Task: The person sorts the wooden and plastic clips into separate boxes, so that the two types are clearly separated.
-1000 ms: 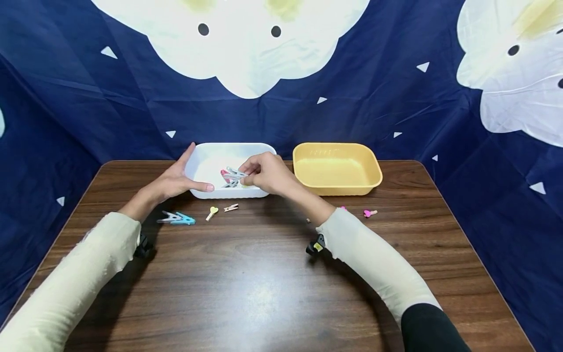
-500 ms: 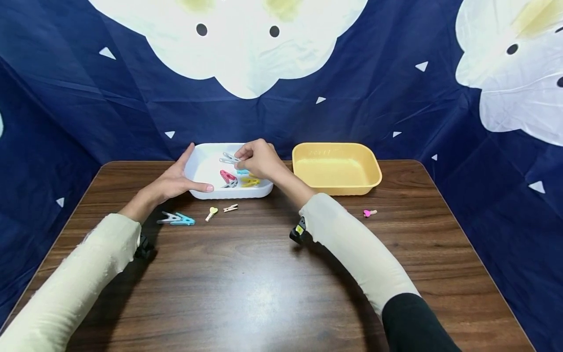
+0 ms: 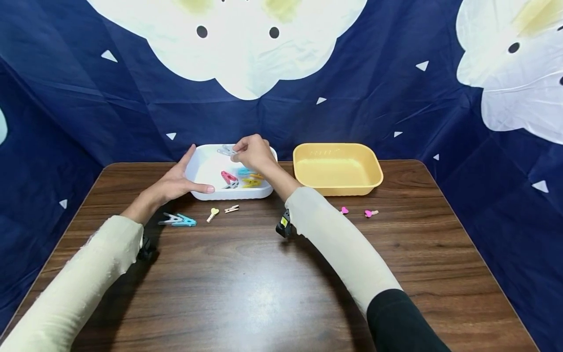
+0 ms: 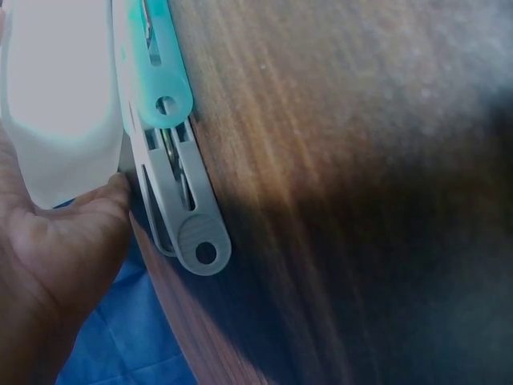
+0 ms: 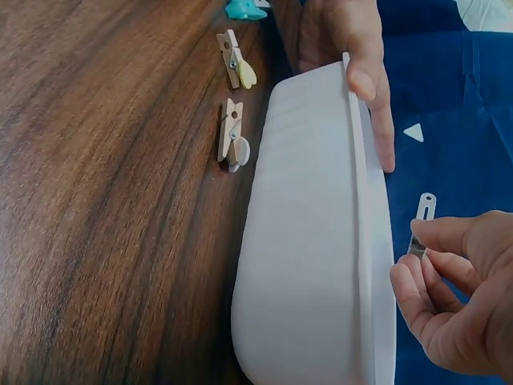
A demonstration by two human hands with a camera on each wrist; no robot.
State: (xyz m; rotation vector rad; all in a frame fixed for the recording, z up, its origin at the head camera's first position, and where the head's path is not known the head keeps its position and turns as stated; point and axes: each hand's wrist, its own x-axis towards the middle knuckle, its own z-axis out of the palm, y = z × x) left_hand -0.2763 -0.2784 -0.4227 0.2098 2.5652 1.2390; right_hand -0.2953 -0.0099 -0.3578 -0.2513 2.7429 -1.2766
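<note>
My left hand (image 3: 173,183) spans the left end of the white plastic tub (image 3: 230,194), thumb along its front rim and fingers straight at its far left corner. Over the back of the tub, my right hand (image 3: 255,154) pinches a pale grey clothespin (image 5: 427,206) between thumb and fingertips. Inside the tub lie a red clothespin (image 3: 228,176), a grey clothespin (image 3: 231,185), a blue clothespin (image 3: 244,171) and yellow clothespins (image 3: 251,183), gathered toward the front.
In front of the tub lie a grey clothespin (image 4: 192,200), a turquoise clothespin (image 4: 160,72) and two small wooden clothespins (image 5: 232,132). A yellow tub (image 3: 337,189) stands to the right. Small pink heart-topped clothespins (image 3: 369,213) lie before it. A dark blue curtain (image 3: 272,117) hangs behind the table.
My right hand has lifted the pale grey clothespin from the pile and carried it toward the tub's back, uncovering the blue and yellow clothespins. The left hand has stayed on the tub.
</note>
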